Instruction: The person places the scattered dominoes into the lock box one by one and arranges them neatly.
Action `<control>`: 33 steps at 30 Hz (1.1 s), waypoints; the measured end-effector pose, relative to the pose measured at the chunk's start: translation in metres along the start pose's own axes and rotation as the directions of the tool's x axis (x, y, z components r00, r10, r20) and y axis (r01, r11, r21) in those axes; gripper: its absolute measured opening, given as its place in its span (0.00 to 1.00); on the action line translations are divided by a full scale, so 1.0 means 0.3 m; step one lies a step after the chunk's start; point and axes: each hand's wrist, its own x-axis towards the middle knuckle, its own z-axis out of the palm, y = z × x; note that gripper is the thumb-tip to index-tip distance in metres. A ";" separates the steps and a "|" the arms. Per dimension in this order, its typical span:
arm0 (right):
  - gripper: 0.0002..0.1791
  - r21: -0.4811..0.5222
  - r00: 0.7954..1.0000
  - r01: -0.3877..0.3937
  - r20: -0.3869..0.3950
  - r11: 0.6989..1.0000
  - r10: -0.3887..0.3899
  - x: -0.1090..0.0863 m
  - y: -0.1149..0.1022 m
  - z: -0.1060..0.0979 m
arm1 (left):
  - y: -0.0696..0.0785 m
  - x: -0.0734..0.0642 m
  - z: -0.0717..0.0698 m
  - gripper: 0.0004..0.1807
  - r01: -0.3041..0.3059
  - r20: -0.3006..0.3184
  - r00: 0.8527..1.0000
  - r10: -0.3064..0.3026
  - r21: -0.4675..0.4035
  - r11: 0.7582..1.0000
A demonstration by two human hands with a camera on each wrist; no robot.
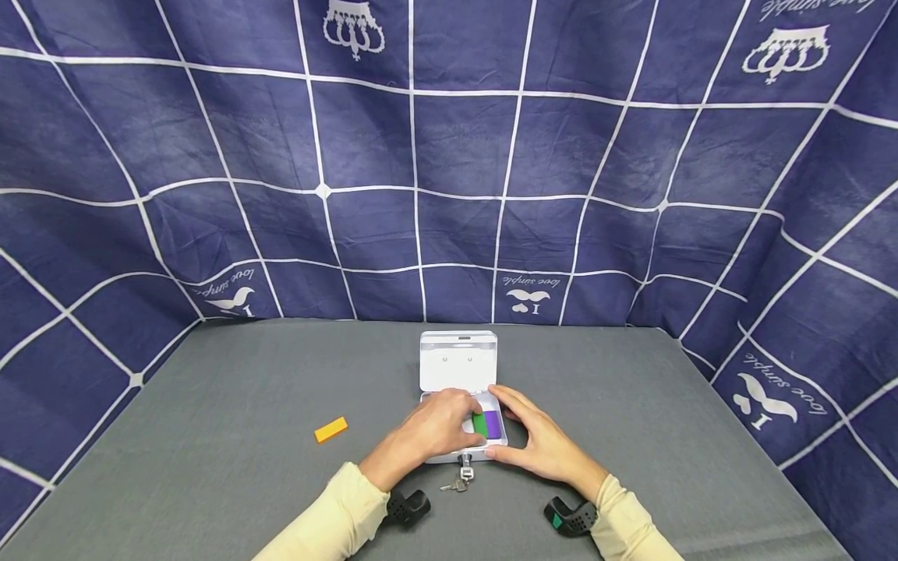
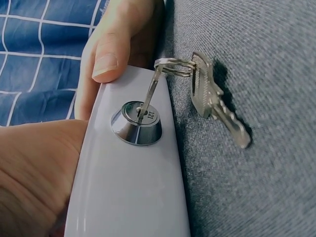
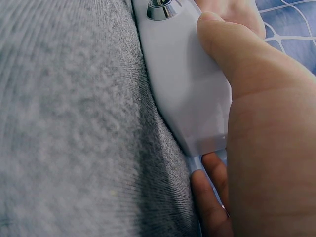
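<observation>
A white metal cash box [image 1: 459, 456] lies on the grey table with its lid [image 1: 458, 366] raised at the back. Inside it, a green block [image 1: 480, 425] sits beside a purple block [image 1: 493, 425]. My left hand [image 1: 438, 421] reaches into the box from the left, thumb and finger pinching the green block at its near and far ends. With my right hand [image 1: 540, 444] I hold the box's right side, thumb on the front corner and fingers along the side. A key stands in the round lock [image 2: 137, 123], and a second key [image 2: 217, 103] hangs from its ring.
An orange block [image 1: 331, 429] lies on the grey tabletop [image 1: 266, 374], left of the box. Black wrist straps [image 1: 571, 517] circle both wrists. A blue curtain with white grid lines [image 1: 456, 156] hangs behind the table and along its sides.
</observation>
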 end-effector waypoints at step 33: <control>0.50 -0.009 1.000 0.016 -0.006 1.000 -0.016 -0.003 0.003 -0.001 | -0.007 -0.007 -0.007 0.19 -0.018 -0.012 1.000 0.018 -0.046 0.999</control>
